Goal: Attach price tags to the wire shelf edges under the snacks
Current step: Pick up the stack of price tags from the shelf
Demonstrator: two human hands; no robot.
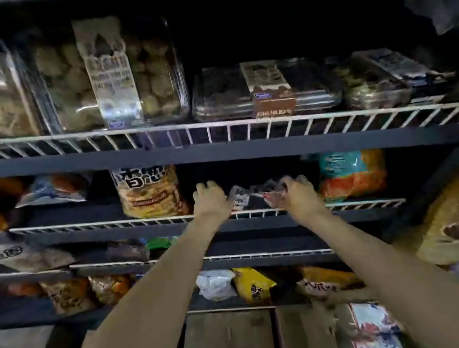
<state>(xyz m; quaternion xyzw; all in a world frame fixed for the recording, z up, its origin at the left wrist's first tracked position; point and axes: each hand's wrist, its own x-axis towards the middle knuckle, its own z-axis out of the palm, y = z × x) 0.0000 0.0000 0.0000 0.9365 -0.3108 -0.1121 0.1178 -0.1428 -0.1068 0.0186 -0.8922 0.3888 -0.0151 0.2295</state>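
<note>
While both arms reached over the white wire shelf edge [257, 214], the left hand [211, 203] and right hand [299, 193] curled their fingers round a dark crinkled snack packet [250, 196] just behind that edge. Left of the packet stood a yellow noodle bag [150, 193]; right, an orange-teal bag [352, 174], with dark open gaps between. I could not tell any price tag.

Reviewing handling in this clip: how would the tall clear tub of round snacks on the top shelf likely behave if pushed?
The clear tub stands tall and narrow on the wire shelf edge, so a high push would probably tip it. Its glossy plastic looks stiff and probably slippery. Its loosely packed pieces suggest it is light for its size.
</note>
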